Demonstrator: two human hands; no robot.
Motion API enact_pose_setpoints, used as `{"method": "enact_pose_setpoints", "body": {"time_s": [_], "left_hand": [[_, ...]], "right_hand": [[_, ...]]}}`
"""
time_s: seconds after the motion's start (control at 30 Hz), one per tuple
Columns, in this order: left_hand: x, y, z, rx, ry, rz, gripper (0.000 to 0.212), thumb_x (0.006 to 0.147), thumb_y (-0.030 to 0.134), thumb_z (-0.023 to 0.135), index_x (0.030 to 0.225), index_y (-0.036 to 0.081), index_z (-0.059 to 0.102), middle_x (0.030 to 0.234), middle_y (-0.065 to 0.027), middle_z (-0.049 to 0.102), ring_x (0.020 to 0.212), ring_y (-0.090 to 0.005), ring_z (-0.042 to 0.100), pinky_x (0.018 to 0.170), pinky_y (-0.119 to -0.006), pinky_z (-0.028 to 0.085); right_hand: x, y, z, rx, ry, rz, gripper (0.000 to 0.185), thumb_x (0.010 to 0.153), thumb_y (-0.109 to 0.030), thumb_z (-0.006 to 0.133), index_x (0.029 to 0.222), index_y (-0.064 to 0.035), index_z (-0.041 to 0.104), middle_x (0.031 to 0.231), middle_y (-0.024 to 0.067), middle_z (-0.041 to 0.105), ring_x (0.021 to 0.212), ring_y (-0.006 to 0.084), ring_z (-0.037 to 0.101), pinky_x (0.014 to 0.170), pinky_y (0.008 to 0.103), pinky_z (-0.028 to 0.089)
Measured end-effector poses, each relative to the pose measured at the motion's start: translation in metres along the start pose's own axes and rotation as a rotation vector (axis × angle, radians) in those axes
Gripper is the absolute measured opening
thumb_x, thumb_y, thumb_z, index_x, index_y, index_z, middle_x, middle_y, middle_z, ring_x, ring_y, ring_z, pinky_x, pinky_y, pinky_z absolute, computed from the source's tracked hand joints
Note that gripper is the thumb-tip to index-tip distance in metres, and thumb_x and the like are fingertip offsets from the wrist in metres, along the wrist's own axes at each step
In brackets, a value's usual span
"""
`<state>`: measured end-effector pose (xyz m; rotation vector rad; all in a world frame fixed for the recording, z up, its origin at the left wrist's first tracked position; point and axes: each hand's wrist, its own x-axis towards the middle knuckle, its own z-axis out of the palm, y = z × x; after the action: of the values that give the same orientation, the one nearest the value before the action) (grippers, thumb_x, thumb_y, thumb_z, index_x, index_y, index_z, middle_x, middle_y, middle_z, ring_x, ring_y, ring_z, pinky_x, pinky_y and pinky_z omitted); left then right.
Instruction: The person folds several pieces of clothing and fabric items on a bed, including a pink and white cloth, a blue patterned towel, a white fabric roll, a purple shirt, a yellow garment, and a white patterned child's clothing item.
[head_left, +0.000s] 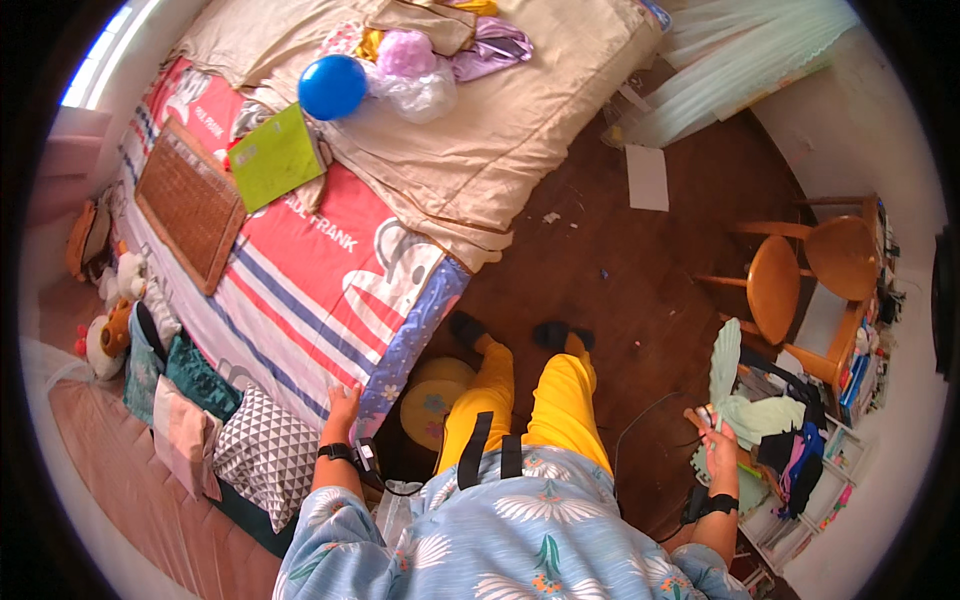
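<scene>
My left hand (343, 403) is at the near edge of the bed, fingers apart, over or against the striped bedsheet (300, 300), with nothing seen in it. On the right, my right hand (720, 444) has its fingers bent around part of a pale green pleated thing (726, 364), which looks like cloth and spreads above and beside the hand. A small brown and shiny part shows at the fingertips; what it is cannot be told. Behind the hand are dark, blue and pink clothes (801, 457), heaped on a white rack (795, 529).
A crumpled beige quilt (480, 150), blue balloon (332, 87), green book or folder (276, 159) and brown woven panel (190, 206) lie on the bed. Patterned cushions (264, 450) line its left side. A round stool (433, 405) stands by my legs. Wooden chairs (772, 289) stand right; a white sheet (647, 178) lies on the floor.
</scene>
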<state>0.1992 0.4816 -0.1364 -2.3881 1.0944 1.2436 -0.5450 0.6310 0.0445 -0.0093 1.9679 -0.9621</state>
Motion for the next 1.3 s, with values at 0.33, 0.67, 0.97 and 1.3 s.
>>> {"method": "enact_pose_setpoints", "body": {"time_s": [0.33, 0.67, 0.97, 1.3], "left_hand": [[-0.042, -0.001, -0.015, -0.172, 0.218, 0.138, 0.058, 0.087, 0.036, 0.056, 0.124, -0.008, 0.048, 0.133, -0.0311, 0.040, 0.128, -0.0391, 0.036, 0.108, -0.040, 0.027], [-0.062, 0.091, 0.010, -0.222, 0.064, 0.077, 0.055, 0.086, 0.036, 0.057, 0.120, -0.006, 0.052, 0.121, -0.0267, 0.055, 0.118, -0.0347, 0.050, 0.098, -0.038, 0.040], [0.080, 0.337, 0.011, -0.877, 0.424, 0.181, 0.086, 0.078, 0.029, 0.070, 0.136, -0.011, 0.021, 0.122, -0.0305, 0.050, 0.111, -0.0378, 0.053, 0.095, -0.036, 0.041], [0.070, 0.422, 0.025, -0.554, 0.401, 0.028, 0.101, 0.068, 0.017, 0.069, 0.142, 0.000, 0.003, 0.136, -0.0319, 0.028, 0.115, -0.0476, 0.043, 0.096, -0.044, 0.041]], "right_hand": [[0.064, -0.107, 0.045, -0.889, 0.467, -0.764, 0.053, 0.082, 0.006, 0.044, 0.134, 0.0001, 0.041, 0.134, 0.0234, 0.043, 0.123, 0.0372, 0.043, 0.103, 0.0395, 0.034], [0.120, -0.180, 0.089, -0.001, 0.134, -0.746, 0.035, 0.087, -0.002, 0.054, 0.121, 0.0022, 0.051, 0.104, 0.0042, 0.057, 0.091, 0.0110, 0.056, 0.081, 0.0247, 0.048], [0.109, -0.199, 0.207, -0.422, -0.316, -0.550, 0.031, 0.083, 0.002, 0.052, 0.114, 0.0017, 0.056, 0.095, 0.0032, 0.061, 0.083, 0.0110, 0.057, 0.076, 0.0255, 0.047], [0.089, -0.175, 0.284, -0.740, -0.408, -0.689, 0.035, 0.081, 0.005, 0.049, 0.115, 0.0043, 0.056, 0.108, 0.0154, 0.063, 0.103, 0.0226, 0.060, 0.091, 0.0313, 0.043]]}}
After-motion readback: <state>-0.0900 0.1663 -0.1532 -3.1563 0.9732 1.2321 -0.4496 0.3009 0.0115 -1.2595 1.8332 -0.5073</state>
